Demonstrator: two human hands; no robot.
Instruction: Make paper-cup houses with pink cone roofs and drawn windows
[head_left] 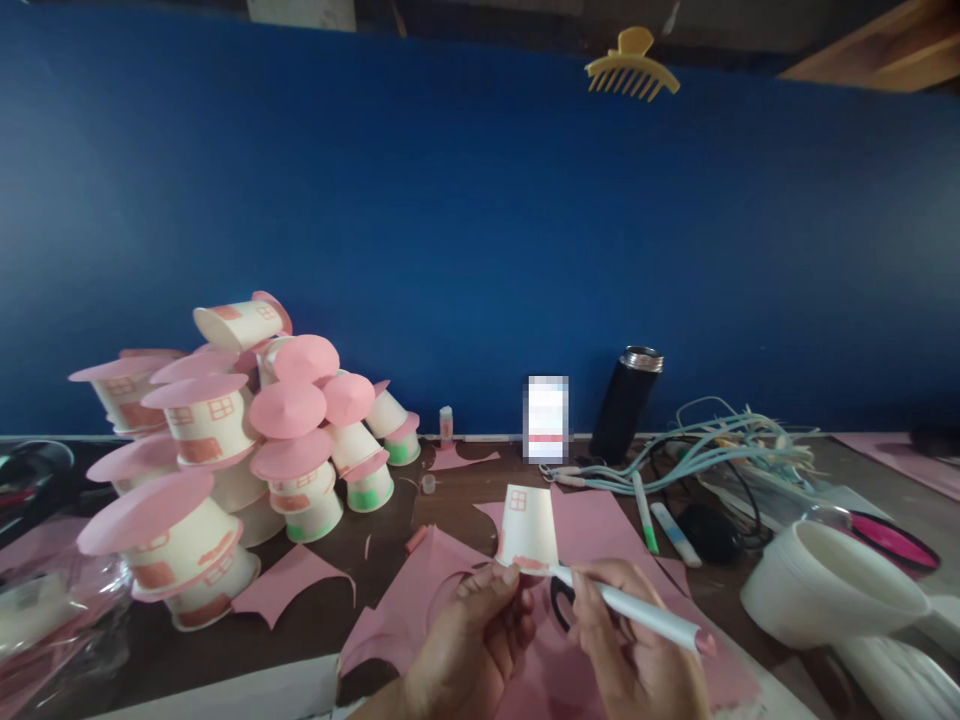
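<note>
My left hand (465, 640) is closed on a white paper cup (529, 528), held upside down by its rim; a small pink window is drawn on its side. My right hand (630, 650) grips a white marker with a pink end (637, 610), its tip touching the cup's lower edge. Both hands hover over pink paper sheets (600, 520) on the dark table.
A pile of several finished cup houses with pink cone roofs (225, 450) fills the left. A glue stick (446, 425), black flask (626, 400), two markers (660, 525), tangled cables (720, 450) and a white bowl (825, 590) lie behind and right. A blue wall stands behind.
</note>
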